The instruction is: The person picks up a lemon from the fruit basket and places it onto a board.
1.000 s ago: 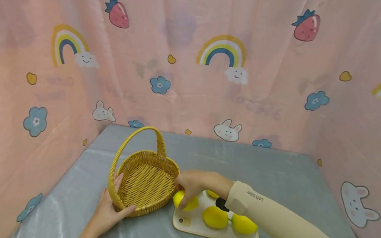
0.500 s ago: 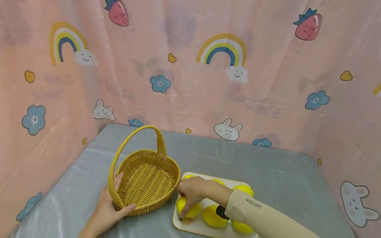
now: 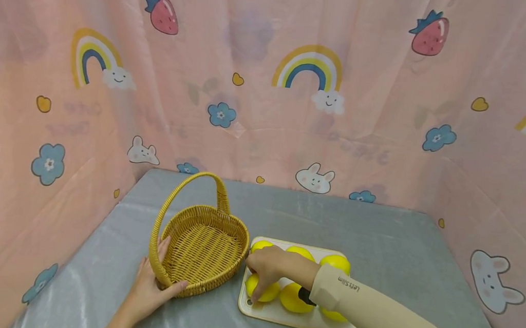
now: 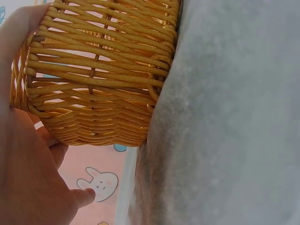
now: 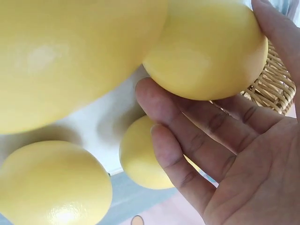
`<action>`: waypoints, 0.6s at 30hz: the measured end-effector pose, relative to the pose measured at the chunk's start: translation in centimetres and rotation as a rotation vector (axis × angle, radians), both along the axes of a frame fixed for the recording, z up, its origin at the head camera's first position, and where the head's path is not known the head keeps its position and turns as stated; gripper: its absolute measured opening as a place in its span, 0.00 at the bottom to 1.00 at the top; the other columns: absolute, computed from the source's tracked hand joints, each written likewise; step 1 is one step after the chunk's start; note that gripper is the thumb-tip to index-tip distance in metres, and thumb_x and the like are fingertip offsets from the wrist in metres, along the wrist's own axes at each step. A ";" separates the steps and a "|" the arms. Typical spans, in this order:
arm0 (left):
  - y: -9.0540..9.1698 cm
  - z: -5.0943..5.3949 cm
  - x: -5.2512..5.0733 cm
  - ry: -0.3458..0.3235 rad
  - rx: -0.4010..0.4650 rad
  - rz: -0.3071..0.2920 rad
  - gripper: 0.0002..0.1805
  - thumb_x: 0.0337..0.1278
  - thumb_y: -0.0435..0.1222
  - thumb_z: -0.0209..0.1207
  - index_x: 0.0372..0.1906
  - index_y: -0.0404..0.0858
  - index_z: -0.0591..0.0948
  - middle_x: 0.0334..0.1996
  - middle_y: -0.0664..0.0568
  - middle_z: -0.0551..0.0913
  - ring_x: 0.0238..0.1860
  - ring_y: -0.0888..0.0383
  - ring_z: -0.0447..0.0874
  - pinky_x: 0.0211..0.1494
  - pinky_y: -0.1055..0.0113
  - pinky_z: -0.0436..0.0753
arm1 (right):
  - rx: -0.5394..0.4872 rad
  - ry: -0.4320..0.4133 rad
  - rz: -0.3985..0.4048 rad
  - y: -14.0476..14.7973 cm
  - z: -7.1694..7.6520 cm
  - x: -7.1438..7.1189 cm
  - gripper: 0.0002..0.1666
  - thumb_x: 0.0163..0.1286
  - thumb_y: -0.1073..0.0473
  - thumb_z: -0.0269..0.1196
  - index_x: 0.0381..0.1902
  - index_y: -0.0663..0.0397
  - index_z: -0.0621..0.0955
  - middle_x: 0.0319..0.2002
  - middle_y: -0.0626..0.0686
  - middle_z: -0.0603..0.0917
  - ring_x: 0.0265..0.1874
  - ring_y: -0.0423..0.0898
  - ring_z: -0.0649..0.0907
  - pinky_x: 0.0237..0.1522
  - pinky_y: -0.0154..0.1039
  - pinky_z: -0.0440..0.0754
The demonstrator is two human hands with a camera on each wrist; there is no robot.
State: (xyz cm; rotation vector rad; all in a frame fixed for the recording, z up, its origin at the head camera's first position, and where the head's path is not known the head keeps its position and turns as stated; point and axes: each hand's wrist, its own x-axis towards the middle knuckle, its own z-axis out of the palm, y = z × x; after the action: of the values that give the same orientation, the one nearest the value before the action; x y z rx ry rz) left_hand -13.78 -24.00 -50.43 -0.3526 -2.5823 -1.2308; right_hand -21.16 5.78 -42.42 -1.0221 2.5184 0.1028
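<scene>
A yellow wicker basket (image 3: 207,252) with a tall arched handle stands left of the middle; nothing lies in it. My left hand (image 3: 145,289) grips its near left side by the foot of the handle, thumb along the front rim. Woven cane (image 4: 98,79) fills the upper part of the left wrist view. To the right, my right hand (image 3: 270,266) holds a lemon (image 3: 264,290) at the front left corner of a pale tray (image 3: 296,327). In the right wrist view the thumb and fingertips are around that lemon (image 5: 206,51).
Several other lemons share the tray, among them one in the front middle (image 3: 294,299) and one at the back right (image 3: 335,263). A grey cloth (image 3: 377,240) covers the table. Pink printed curtains (image 3: 255,143) enclose the back and sides.
My right hand has moved the lemon slightly right and toward me, from beside the basket onto the tray's front left corner. The left hand and basket stay put.
</scene>
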 end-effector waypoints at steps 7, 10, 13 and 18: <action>0.0 0.0 0.0 0.002 -0.001 0.001 0.58 0.48 0.44 0.74 0.80 0.39 0.51 0.78 0.35 0.49 0.75 0.29 0.43 0.66 0.23 0.39 | 0.009 0.014 0.004 0.1 0.4 0.2 0.29 0.47 0.34 0.77 0.28 0.46 0.77 0.23 0.41 0.72 0.19 0.38 0.67 0.22 0.32 0.65; 0.0 -0.1 0.0 -0.003 -0.002 0.002 0.58 0.49 0.44 0.74 0.80 0.39 0.50 0.78 0.36 0.48 0.75 0.30 0.43 0.66 0.23 0.39 | 0.012 0.023 0.001 0.1 0.4 0.2 0.29 0.48 0.33 0.77 0.35 0.47 0.82 0.28 0.41 0.78 0.21 0.38 0.72 0.26 0.33 0.71; 0.0 -0.2 -0.1 -0.003 0.000 0.002 0.59 0.49 0.44 0.74 0.80 0.39 0.50 0.78 0.36 0.49 0.75 0.30 0.43 0.67 0.24 0.38 | 0.004 0.025 -0.008 0.2 0.3 0.3 0.31 0.49 0.33 0.76 0.42 0.47 0.83 0.33 0.42 0.82 0.24 0.38 0.75 0.29 0.34 0.75; 0.0 -0.2 -0.1 0.002 0.001 0.002 0.59 0.48 0.44 0.74 0.80 0.38 0.51 0.78 0.36 0.49 0.75 0.30 0.44 0.66 0.24 0.39 | -0.049 0.024 -0.004 0.9 0.4 0.0 0.31 0.52 0.32 0.73 0.42 0.47 0.84 0.29 0.41 0.80 0.22 0.37 0.73 0.25 0.34 0.71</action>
State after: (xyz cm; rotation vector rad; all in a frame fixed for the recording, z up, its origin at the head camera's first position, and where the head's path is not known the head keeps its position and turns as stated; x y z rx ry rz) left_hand -13.87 -24.02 -50.61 -0.3514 -2.5798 -1.2303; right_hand -21.11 6.63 -42.05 -1.0406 2.5561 0.0521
